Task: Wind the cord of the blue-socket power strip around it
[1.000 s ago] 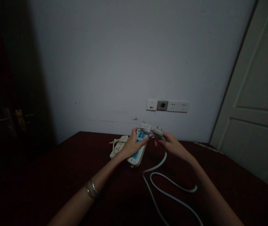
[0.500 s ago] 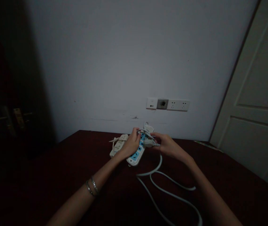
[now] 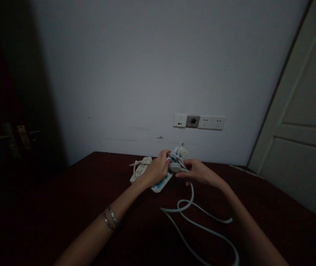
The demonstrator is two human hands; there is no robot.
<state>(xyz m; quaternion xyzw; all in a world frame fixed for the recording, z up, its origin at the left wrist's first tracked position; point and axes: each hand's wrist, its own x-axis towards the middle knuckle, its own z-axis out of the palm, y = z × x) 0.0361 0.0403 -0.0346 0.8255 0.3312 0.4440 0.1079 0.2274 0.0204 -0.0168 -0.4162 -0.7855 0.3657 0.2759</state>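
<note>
The left forearm [image 3: 128, 198] and right forearm [image 3: 241, 210] slant inward over the surface [image 3: 91, 188] toward its far edge, where the left hand [image 3: 157, 171] and right hand [image 3: 199, 172] face each other, near but apart. The left is curled in a grip; the right seems pinched, though dim light blurs its fingertips.

table [image 3: 91, 181], left: a hand could pass beside the cream power strip [image 3: 142, 170].
table, front: looping white cable [image 3: 214, 232] obstructs a low sweep.
left hand [image 3: 157, 170] to right hand [image 3: 200, 172]: plug [image 3: 174, 167] crowds the gap over the blue-socketed strip [image 3: 161, 183].
behind: wall [image 3: 135, 92] blocks.
</note>
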